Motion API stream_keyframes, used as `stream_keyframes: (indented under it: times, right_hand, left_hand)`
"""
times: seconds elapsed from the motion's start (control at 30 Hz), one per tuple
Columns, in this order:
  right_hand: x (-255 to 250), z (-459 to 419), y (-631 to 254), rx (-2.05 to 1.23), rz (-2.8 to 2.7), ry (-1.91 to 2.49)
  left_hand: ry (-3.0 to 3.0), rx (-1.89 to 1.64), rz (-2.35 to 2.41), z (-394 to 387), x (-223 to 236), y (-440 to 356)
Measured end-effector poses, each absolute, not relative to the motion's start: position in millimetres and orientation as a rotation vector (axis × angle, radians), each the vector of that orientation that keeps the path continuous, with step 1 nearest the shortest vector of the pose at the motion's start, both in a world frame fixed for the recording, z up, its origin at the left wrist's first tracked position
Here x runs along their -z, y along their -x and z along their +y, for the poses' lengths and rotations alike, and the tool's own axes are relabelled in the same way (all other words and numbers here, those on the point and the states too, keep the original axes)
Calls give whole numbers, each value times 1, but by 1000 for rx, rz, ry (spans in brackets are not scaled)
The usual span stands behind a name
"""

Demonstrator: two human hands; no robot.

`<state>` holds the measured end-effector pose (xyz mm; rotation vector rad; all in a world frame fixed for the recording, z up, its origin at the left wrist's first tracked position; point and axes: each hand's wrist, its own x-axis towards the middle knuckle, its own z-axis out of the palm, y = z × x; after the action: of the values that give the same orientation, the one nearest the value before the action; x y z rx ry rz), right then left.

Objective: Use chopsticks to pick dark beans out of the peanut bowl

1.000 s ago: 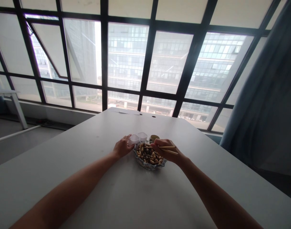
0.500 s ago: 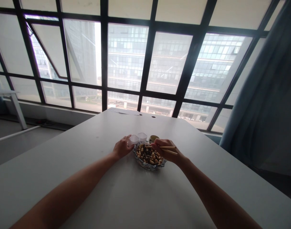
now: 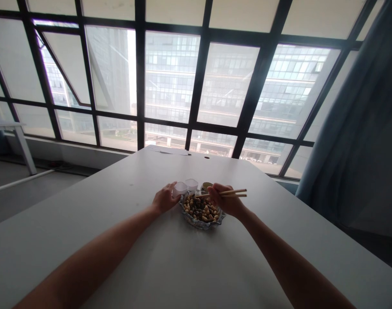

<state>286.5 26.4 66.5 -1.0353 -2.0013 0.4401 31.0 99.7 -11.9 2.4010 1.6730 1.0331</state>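
Observation:
A scalloped glass bowl (image 3: 202, 224) stands on the table, filled with mixed nuts and dark pieces (image 3: 200, 208). My right hand (image 3: 226, 199) is closed around a pair of chopsticks (image 3: 236, 193) above the bowl's right side. Their tips reach over the contents near the far rim; whether they pinch a piece is too small to tell. Thumb and fingers of my left hand (image 3: 164, 199) grip the left side of a small clear plastic cup (image 3: 179, 188), just beyond the bowl's left rim. Beside it sits a second clear cup (image 3: 191, 184).
An olive-coloured round container (image 3: 207, 186) stands behind the bowl, partly covered by my right hand. The white table (image 3: 125, 253) stretches toward the windows, with a flat white sheet (image 3: 170, 151) at its far end. A blue curtain (image 3: 347, 116) hangs at right.
The chopsticks have swung closer together and nearer level, their back ends rising to the right. My right hand has turned slightly with them. My left hand and the cups stay put.

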Motion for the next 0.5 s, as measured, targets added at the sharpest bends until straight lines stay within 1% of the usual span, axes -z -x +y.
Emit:
stream_keyframes:
  times: [0.23, 0.4, 0.5]
  right_hand:
    - [-73, 35, -298, -642, -1626, 1091]
    - [-73, 39, -307, -636, -1589, 1113]
    - [-74, 38, -310, -687, -1602, 1137]
  left_hand:
    - [-2398, -1033, 1667, 100, 11, -31]
    - [-2395, -1024, 1681, 99, 11, -30]
    - [-2398, -1035, 1674, 100, 12, -30]
